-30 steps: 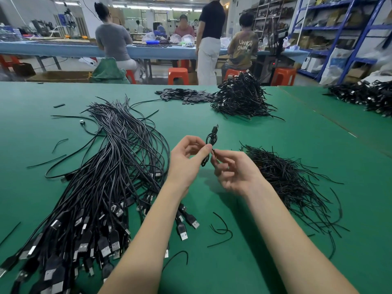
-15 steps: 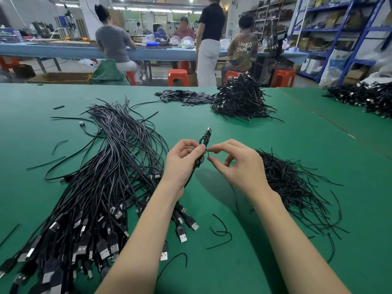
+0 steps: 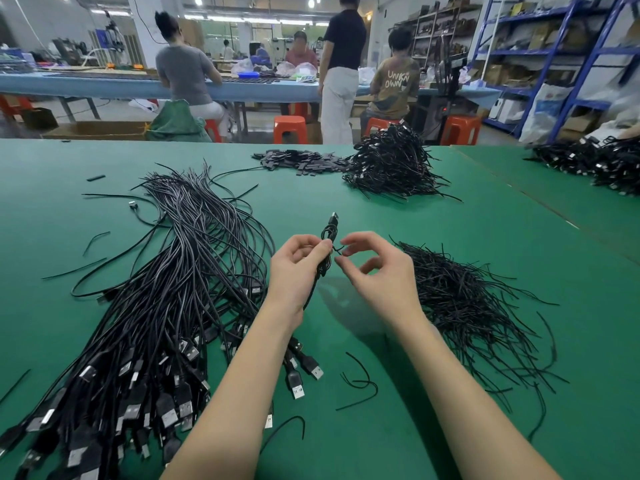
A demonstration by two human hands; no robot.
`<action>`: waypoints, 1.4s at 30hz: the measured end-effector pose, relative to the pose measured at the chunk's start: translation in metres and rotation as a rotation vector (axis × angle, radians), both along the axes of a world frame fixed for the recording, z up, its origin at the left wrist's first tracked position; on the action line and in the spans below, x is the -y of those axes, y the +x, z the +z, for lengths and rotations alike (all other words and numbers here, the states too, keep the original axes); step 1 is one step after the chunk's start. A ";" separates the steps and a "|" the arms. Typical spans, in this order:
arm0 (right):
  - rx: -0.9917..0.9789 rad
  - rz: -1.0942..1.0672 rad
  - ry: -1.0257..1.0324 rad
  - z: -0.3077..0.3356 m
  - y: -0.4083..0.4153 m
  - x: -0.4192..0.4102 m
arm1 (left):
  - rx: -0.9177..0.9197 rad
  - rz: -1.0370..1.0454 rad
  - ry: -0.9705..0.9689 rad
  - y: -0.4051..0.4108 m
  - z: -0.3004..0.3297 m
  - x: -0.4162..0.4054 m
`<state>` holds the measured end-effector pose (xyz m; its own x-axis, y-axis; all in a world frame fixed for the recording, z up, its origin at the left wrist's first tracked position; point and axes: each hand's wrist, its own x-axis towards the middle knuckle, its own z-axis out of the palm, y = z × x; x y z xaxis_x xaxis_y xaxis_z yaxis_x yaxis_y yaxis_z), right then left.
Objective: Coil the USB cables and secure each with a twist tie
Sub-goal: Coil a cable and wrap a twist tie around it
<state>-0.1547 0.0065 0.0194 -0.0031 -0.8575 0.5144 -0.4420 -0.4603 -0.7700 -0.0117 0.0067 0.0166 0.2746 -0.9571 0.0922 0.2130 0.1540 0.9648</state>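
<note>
Both forearms reach forward over the green desk (image 3: 450,237), hands close together and raised. The left hand (image 3: 298,268) grips a coiled cable (image 3: 327,252), plug up. The right hand (image 3: 377,271) pinches a twist tie (image 3: 338,251) at the coil, between loose cables (image 3: 166,289) and ties (image 3: 464,299).

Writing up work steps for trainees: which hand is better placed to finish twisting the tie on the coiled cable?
Probably the right hand: its fingertips pinch the twist tie, while the left hand grips the coiled cable.
</note>
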 end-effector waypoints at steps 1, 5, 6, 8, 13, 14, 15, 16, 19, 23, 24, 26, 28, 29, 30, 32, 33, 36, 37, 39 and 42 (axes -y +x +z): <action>-0.128 -0.023 -0.105 -0.002 -0.004 0.002 | -0.004 -0.010 0.011 0.002 0.000 0.000; -0.255 -0.081 -0.243 -0.008 -0.011 0.002 | -0.003 -0.036 0.032 0.001 0.001 0.000; -0.211 -0.078 -0.211 -0.008 -0.009 0.002 | -0.005 -0.032 0.030 0.000 0.001 0.000; -0.068 -0.061 -0.085 -0.005 -0.005 0.001 | -0.001 -0.019 0.009 0.000 0.000 0.000; 0.642 0.143 0.584 0.009 0.010 -0.002 | 0.061 0.017 -0.115 -0.001 -0.001 0.001; 0.852 0.234 0.788 0.013 0.010 -0.002 | 0.083 0.016 -0.145 -0.002 -0.002 0.001; 1.045 0.325 0.958 0.015 0.009 -0.002 | 0.114 0.016 -0.171 -0.002 -0.002 0.001; 1.198 0.395 1.074 0.016 0.008 -0.001 | 0.151 0.014 -0.193 -0.004 -0.002 0.000; 1.318 0.455 1.159 0.013 0.004 0.000 | 0.239 -0.034 -0.179 -0.005 -0.002 -0.003; 0.892 0.181 0.830 0.007 -0.002 0.007 | 0.204 -0.227 -0.035 0.000 0.000 -0.003; 0.744 0.088 0.729 0.003 -0.005 0.009 | 0.188 -0.227 -0.016 0.001 0.000 0.000; 0.472 -0.040 0.566 -0.007 -0.009 0.010 | 0.178 -0.137 0.012 0.001 0.001 0.009; 0.185 -0.124 0.471 -0.018 -0.010 0.011 | 0.240 0.010 0.049 -0.003 -0.001 0.026; 0.042 -0.154 0.445 -0.024 -0.009 0.012 | 0.284 0.072 0.075 -0.007 -0.002 0.037; -0.071 -0.179 0.428 -0.028 -0.007 0.012 | 0.324 0.120 0.102 -0.011 -0.002 0.049; -0.163 -0.218 0.404 -0.031 -0.004 0.013 | 0.413 0.185 0.130 -0.019 0.000 0.073; -0.162 -0.230 0.396 -0.032 -0.004 0.014 | 0.470 0.208 0.130 -0.021 0.002 0.085; -0.157 -0.239 0.370 -0.034 -0.005 0.016 | 0.652 0.209 0.156 -0.026 0.008 0.114; -0.166 -0.241 0.368 -0.034 -0.006 0.016 | 0.696 0.184 0.167 -0.027 0.007 0.119; -0.189 -0.248 0.369 -0.034 -0.005 0.016 | 0.754 0.124 0.177 -0.030 0.003 0.121; -0.219 -0.260 0.375 -0.033 -0.004 0.015 | 0.768 0.094 0.123 -0.031 0.004 0.105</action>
